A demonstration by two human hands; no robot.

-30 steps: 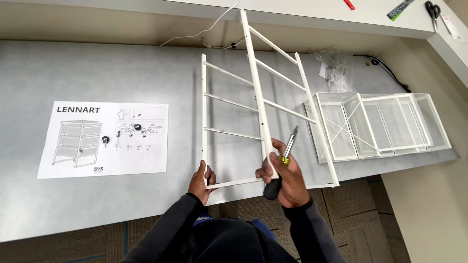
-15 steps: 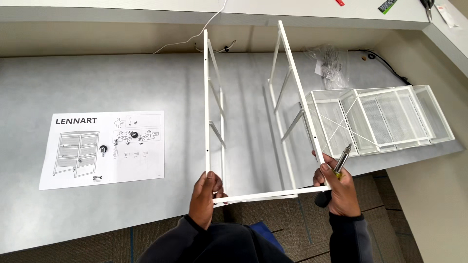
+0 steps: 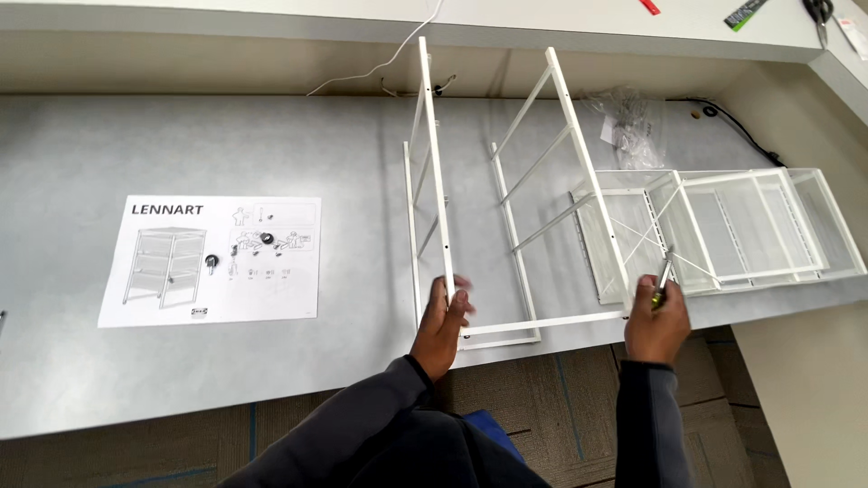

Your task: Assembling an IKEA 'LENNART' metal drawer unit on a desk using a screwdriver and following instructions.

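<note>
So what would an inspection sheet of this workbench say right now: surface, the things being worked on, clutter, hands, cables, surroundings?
Surface: grey table, bare in large parts.
Job's things: white metal frame, two ladder-like sides standing upright, joined by a crossbar at the near edge; screwdriver.
Clutter: instruction sheet lying flat on the left; white wire baskets on the right; clear plastic bag behind them.
Hands: left hand grips the frame's near left corner; right hand at the near right corner, holding the screwdriver.
Cables: white cable at the back wall; black cable at back right.
Surroundings: shelf above; carpet floor below.
</note>
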